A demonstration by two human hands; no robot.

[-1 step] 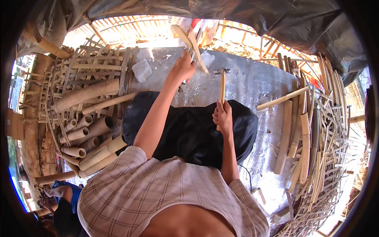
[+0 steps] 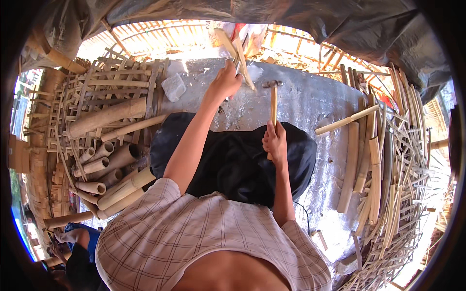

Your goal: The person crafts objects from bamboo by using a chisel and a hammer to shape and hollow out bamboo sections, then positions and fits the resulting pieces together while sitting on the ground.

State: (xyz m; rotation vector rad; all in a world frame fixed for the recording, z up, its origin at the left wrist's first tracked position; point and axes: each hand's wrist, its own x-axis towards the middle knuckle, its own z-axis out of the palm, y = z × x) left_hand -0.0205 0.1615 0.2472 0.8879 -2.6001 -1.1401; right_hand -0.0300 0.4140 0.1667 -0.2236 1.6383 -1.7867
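My left hand (image 2: pixel 226 80) is closed, reaching out ahead over the grey sheet. It grips a narrow metal tool (image 2: pixel 237 67) that looks like a blade; most of its handle is hidden by the fingers. Against the tool stand two pale pieces of split bamboo, one slanting up-left (image 2: pixel 225 41) and the other running down-right (image 2: pixel 245 68). Whether the fingers also hold the bamboo is unclear. My right hand (image 2: pixel 275 141) is wrapped round the wooden handle of a hammer (image 2: pixel 274 104), held upright above my right knee with its metal head at the far end.
Bamboo tubes (image 2: pixel 114 160) and a woven lattice (image 2: pixel 109 80) lie at left. A pale block (image 2: pixel 174 87) rests on the grey sheet (image 2: pixel 301 104). Bamboo poles (image 2: pixel 349 167) and strips (image 2: pixel 388 194) are heaped at right. Another person's leg (image 2: pixel 80 236) shows at lower left.
The hammer head has shifted very slightly away from me. The bamboo pieces and my left hand have moved by only a hair.
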